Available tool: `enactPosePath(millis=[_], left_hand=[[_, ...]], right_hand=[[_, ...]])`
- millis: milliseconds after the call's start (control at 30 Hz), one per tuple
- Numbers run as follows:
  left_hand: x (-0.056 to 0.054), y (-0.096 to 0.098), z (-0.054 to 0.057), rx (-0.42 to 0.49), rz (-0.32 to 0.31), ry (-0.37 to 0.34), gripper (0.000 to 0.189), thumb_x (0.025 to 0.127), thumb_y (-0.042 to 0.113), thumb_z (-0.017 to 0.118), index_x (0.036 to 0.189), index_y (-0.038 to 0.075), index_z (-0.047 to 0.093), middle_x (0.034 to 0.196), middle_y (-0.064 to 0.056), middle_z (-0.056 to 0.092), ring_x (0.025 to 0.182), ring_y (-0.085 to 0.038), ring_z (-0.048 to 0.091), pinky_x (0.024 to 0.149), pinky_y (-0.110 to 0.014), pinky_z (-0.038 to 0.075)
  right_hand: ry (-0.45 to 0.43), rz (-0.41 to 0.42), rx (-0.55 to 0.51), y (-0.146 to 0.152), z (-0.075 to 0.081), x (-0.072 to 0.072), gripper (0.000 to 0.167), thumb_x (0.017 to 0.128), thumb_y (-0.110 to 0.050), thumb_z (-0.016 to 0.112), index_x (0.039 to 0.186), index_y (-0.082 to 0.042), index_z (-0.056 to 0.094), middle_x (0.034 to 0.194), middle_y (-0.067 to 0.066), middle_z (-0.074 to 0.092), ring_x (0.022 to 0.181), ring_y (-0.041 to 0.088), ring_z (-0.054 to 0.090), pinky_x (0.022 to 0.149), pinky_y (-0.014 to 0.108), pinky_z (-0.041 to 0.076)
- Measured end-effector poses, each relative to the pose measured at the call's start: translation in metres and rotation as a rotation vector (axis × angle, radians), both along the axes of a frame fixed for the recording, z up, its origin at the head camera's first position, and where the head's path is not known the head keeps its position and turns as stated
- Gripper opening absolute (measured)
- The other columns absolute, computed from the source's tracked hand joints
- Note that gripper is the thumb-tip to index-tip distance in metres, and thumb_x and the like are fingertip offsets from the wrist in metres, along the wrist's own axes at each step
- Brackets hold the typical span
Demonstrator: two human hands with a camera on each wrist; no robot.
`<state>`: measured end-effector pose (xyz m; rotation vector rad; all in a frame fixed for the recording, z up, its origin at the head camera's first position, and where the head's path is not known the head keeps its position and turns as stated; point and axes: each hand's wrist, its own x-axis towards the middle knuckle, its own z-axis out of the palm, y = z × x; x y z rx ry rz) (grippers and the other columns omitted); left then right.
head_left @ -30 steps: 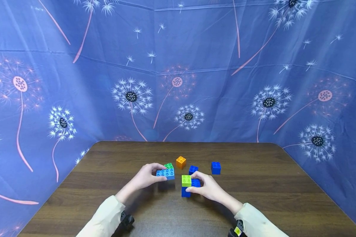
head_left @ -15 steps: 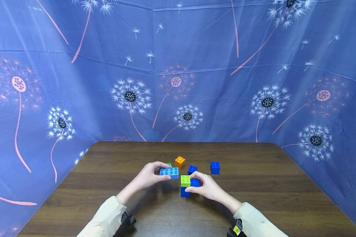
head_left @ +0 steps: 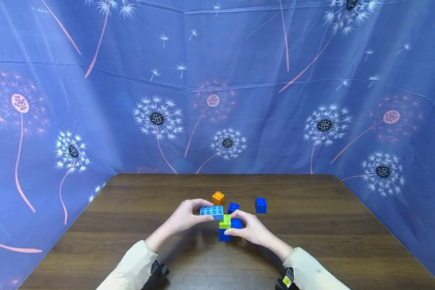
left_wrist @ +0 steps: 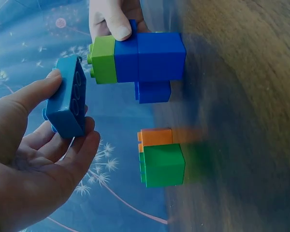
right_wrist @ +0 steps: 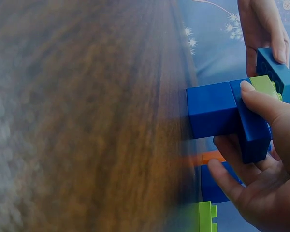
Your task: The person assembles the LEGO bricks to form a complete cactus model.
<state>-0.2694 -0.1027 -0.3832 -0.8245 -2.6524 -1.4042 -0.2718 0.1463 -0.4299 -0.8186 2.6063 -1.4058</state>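
A: A brown wooden table (head_left: 311, 213) runs back to a blue cloth (head_left: 268, 125) printed with dandelions. What is nearest on it?

B: The right hand (head_left: 251, 229), pinching a long blue brick (head_left: 236, 223) between thumb and fingers. That brick lies on a blue cube (head_left: 224, 235) and juts out to the right; a lime brick (head_left: 225, 221) sits on its left end.

A: What worries you there?

B: The overhang. If the cube is only loosely seated, pressure from above could twist or tip the whole column. I cannot tell how tight the joints are.

A: And the left hand (head_left: 186, 217)?

B: It grips a light-blue brick (head_left: 211, 211) by opposite sides, studs up, at the left of the lime brick's top. The left wrist view shows a narrow gap and a sideways offset. Pressed down askew, I'd expect it to miss the studs or knock the lime one loose.

A: Farther back?

B: A green brick (left_wrist: 163, 166), unseen in the head view; a blue block (head_left: 233, 207); a second blue block (head_left: 261, 206) to the right; an orange brick (head_left: 218, 197) farthest. A careless left knuckle might shove the green one.
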Motion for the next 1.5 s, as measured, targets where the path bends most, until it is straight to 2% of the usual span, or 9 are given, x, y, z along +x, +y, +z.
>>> enactPosePath(millis=[167,600,867,1100,1500], left_hand=[[0.000,0.003,-0.001,-0.001,-0.019,-0.002,0.036,0.081,0.027,0.073,0.111,0.009,0.066,0.102,-0.006,0.068,0.081,-0.013,0.059,0.073,-0.022,0.050],[0.000,0.010,-0.003,-0.002,-0.029,0.015,0.034,0.081,0.027,0.074,0.109,0.009,0.067,0.103,-0.005,0.068,0.084,-0.012,0.059,0.074,-0.023,0.050],[0.000,0.014,-0.003,0.001,-0.056,0.052,0.033,0.081,0.025,0.074,0.109,0.008,0.067,0.102,-0.005,0.068,0.081,-0.010,0.059,0.071,-0.022,0.049],[0.000,0.015,-0.004,-0.030,-0.072,0.043,0.033,0.081,0.027,0.073,0.110,0.012,0.067,0.104,-0.002,0.068,0.083,-0.011,0.058,0.070,-0.024,0.049],[-0.003,0.017,-0.001,-0.044,-0.095,0.028,0.033,0.082,0.026,0.073,0.110,0.009,0.067,0.100,-0.003,0.067,0.075,-0.009,0.057,0.067,-0.024,0.050]], right_hand=[[-0.011,0.007,-0.017,-0.001,0.001,0.001,0.031,0.082,-0.027,0.072,0.108,-0.016,0.059,0.090,-0.002,0.064,0.072,0.008,0.053,0.063,0.021,0.044],[0.031,-0.002,0.037,-0.003,0.000,0.001,0.035,0.082,-0.036,0.071,0.106,-0.014,0.059,0.089,-0.004,0.063,0.075,0.008,0.053,0.065,0.021,0.043],[0.032,0.008,0.036,-0.002,0.001,0.001,0.032,0.083,-0.036,0.070,0.105,-0.016,0.059,0.083,-0.006,0.060,0.067,0.006,0.050,0.059,0.021,0.042],[0.014,0.017,0.021,-0.002,0.000,0.001,0.033,0.082,-0.035,0.071,0.104,-0.015,0.058,0.084,-0.004,0.060,0.068,0.008,0.052,0.059,0.021,0.043],[-0.001,0.005,0.017,0.000,-0.001,0.000,0.036,0.082,-0.036,0.071,0.107,-0.013,0.057,0.085,-0.003,0.059,0.068,0.008,0.051,0.058,0.021,0.042]])
